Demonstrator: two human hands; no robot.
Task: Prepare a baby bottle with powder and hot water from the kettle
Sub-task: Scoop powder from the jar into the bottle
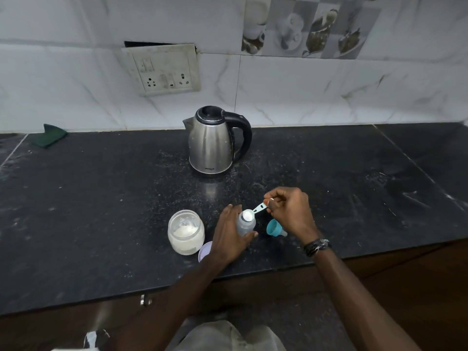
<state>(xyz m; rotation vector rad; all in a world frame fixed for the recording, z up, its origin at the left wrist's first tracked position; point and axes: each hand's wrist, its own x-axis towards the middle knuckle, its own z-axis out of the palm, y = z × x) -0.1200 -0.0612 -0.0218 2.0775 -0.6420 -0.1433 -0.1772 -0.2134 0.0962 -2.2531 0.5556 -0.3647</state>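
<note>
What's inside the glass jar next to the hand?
White powder fills the lower part of the open clear glass jar, with some stuck on its walls. The jar's bottom is covered by powder, so I can't see it.

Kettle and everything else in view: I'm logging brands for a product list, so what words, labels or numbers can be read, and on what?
Kettle: a small dark brand mark low on the steel body, too blurred to read.
Powder jar, bottle, wall sockets: no readable text.
</note>
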